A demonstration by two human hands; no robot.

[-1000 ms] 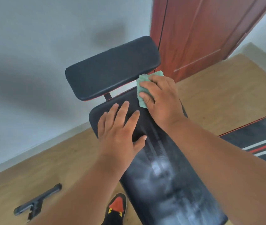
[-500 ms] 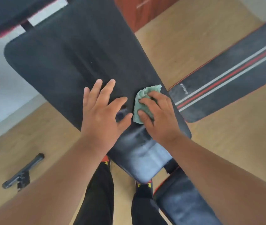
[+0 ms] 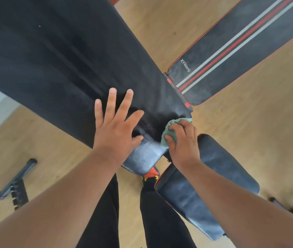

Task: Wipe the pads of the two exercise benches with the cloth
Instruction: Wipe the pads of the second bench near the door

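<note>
Left hand [image 3: 114, 130] flat, fingers spread wide, pressing the long black pad [image 3: 67, 56]. Right hand [image 3: 182, 140] grips the green cloth [image 3: 169, 128] at the pad's near corner, beside the seat pad [image 3: 208, 176]; striped pad [image 3: 245, 42] lies apart.

Only one bit of writing is legible: "XYWang" in small white letters, printed near the end edge of the striped bench pad [image 3: 235, 51], beside its grey and red stripes.
</note>
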